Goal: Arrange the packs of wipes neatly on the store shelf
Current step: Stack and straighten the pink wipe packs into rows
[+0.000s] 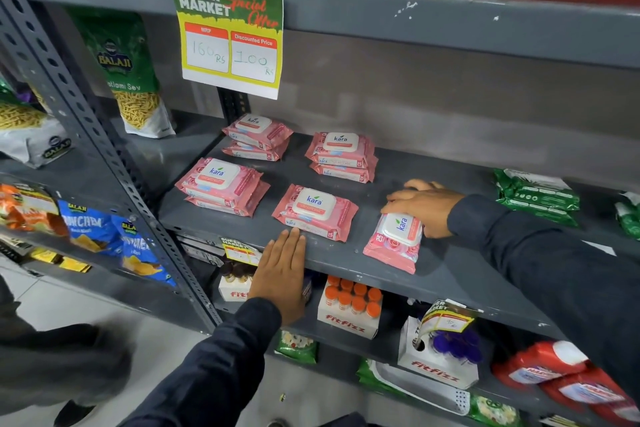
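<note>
While four piles of pink wipes packs already sit in two tidy rows toward the left end of the grey shelf [450, 274], one loose pack [394, 241] lies askew near the front edge, turned so its label runs sideways and one corner reaches almost to the lip. The right hand [420, 206] lies over the far end of this pack, fingers curled across its white lid, so its grip reads as clamped on the pack, probably to swing it square with the rest or lift it onto a pile. The nearest neighbour, a front pack [315, 211] lying flat and apart from the loose one, looks like a single pack or a low stack; I cannot tell which. The left hand [282, 265] lies flat with fingers together and extended, palm down on the front edge just before that pack, holding nothing; it seems to steady the body or stand ready to nudge the pack back into line. Behind stand the front-left pile [221, 185] and two back piles [258, 137] [341, 156], each two packs high near the back wall. Farther right along the shelf lie green packs [536, 196], well apart from the pink ones, and a price tag [230, 38] hangs from the shelf above.
</note>
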A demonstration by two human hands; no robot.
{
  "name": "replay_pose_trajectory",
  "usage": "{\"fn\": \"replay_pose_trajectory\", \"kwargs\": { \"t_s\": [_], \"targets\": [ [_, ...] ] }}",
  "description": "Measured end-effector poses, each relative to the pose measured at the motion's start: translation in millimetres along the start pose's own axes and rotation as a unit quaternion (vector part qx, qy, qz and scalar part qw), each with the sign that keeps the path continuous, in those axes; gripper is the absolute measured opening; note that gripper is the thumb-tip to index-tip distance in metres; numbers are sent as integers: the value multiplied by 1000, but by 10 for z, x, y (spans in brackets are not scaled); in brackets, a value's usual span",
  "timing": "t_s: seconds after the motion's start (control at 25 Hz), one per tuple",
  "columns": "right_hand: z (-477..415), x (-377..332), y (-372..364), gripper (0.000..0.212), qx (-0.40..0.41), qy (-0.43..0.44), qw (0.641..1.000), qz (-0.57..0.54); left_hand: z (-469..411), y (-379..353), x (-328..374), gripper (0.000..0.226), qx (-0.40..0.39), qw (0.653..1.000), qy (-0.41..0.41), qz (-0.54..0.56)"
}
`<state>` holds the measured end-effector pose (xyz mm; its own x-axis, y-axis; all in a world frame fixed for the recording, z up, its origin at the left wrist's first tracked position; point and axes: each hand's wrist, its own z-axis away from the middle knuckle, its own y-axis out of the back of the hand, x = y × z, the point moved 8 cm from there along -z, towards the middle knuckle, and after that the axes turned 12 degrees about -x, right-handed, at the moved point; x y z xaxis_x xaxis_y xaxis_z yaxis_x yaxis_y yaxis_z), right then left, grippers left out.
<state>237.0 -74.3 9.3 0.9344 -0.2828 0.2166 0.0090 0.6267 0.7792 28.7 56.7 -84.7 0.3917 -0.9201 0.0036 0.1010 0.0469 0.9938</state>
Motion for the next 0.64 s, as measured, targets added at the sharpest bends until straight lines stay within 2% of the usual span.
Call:
{"fn": "replay_pose_trajectory", "kwargs": {
  "t_s": [0.12,0.32,0.56,0.64],
  "targets": [
    [-18,9,6,74,8,1,1000,15,3,2,-4,95,-3,1000,1,5],
    [-46,80,-55,93,-9,-22,1000,12,8,21,16,95,-6,1000,1,13],
    [-72,55,-79,93,-15,-9,1000,17,13,39,29,99,-16,1000,6,12],
    [-76,53,-87,93,-24,-28,999,-25,16,47,28,100,-19,1000,7,16]
  ]
}}
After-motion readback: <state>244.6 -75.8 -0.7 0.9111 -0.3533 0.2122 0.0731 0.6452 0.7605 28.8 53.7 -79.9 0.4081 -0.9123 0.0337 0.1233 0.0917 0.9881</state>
